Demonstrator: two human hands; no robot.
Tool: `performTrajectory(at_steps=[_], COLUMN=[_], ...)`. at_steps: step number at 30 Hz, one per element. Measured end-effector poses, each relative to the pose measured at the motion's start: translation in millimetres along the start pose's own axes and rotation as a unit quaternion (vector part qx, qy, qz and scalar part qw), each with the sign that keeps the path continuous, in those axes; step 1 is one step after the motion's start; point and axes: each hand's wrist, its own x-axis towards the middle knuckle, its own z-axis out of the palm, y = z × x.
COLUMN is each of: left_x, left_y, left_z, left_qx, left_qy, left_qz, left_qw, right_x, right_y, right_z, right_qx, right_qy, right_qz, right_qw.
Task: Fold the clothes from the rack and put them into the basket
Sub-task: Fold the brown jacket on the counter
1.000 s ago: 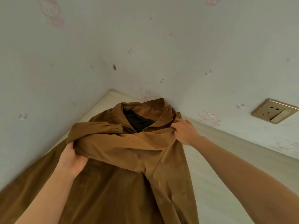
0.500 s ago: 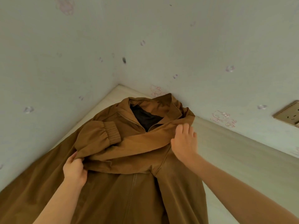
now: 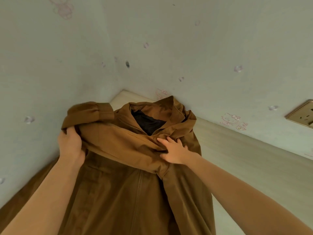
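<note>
A brown zip-up jacket [image 3: 128, 192] with a dark lining lies front-up on a pale surface [image 3: 245, 158] in a room corner, its collar toward the walls. One sleeve [image 3: 122, 143] is folded across the chest. My left hand [image 3: 71, 146] grips that sleeve near its ribbed cuff [image 3: 94, 111], which is lifted at the left. My right hand [image 3: 174, 150] presses with spread fingers on the folded sleeve by the right shoulder. No rack or basket is in view.
Two pale wallpapered walls [image 3: 186, 48] meet just behind the collar. A gold wall socket [image 3: 303, 116] sits on the right wall. The pale surface extends to the right of the jacket.
My left hand has raised the sleeve end, and the cuff now stands higher at the left. My right hand moved from the shoulder edge inward and lies flat on the folded sleeve.
</note>
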Motion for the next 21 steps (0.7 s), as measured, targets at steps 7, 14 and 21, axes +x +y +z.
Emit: performTrajectory(at_steps=[7, 14, 21], left_x=[-29, -50, -57], left_y=[10, 6, 6], left_z=[14, 21, 19], left_qx=[0.108, 0.211, 0.215], left_qy=[-0.121, -0.256, -0.259], left_qz=[0.080, 0.158, 0.155], left_qw=[0.984, 0.930, 0.929], right_x=[-32, -44, -51], right_y=[-42, -64, -73], right_z=[-76, -85, -90], right_qx=[0.356, 0.437, 0.630], right_qy=[0.019, -0.179, -0.173], right_qz=[0.075, 0.093, -0.018], right_qw=[0.931, 0.876, 0.757])
